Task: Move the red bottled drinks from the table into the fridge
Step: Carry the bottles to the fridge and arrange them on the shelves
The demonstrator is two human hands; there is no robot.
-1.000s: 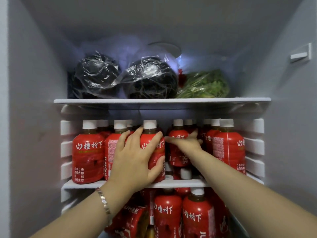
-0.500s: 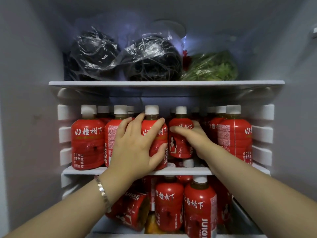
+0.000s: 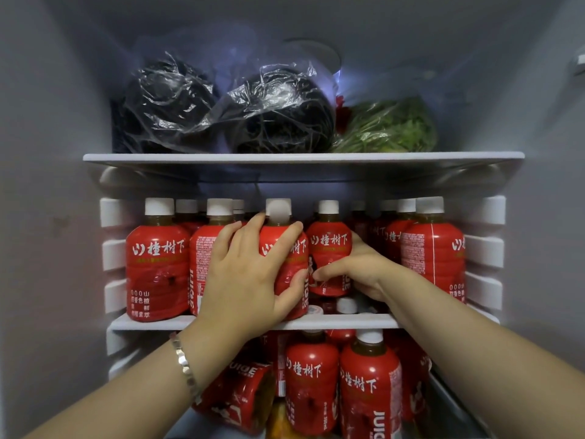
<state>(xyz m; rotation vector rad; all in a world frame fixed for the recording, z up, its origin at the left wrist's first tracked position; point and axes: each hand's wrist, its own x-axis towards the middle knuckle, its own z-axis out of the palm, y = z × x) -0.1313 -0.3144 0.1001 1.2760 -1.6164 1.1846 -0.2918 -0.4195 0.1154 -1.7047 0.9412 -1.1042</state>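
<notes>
A: Wrapping our left hand (image 3: 250, 274) around the front bottle (image 3: 286, 258) keeps it upright on the middle shelf (image 3: 152, 321). Our fingers lie across its shoulder, our thumb presses the lower label, so the hand is clamped on it.

B: And our right hand (image 3: 351, 270) is closed on the bottle behind (image 3: 329, 245), thumb at the front, fingers reaching around the far side. We judge it holds there so that one does not tip while its neighbour settles in.

A: The row is tight. Bottles stand touching on both sides, white caps up, labels mostly forward, which is likely why we grip high and steer instead of shoving from the base.

B: Between our two bottles and the shelf lip we can see caps of the bottles below, so the floor there looks like clear glass.

A: The lower compartment (image 3: 456, 403) is crowded too; one bottle (image 3: 240, 391) lies tilted at the left, the others stand.

B: Up top, the dark bagged bundles (image 3: 221, 106) and bagged greens (image 3: 392, 128) take the whole upper shelf (image 3: 300, 157), so the drinks go beneath.

A: The table is out of sight, so we cannot tell how many bottles wait there.
</notes>
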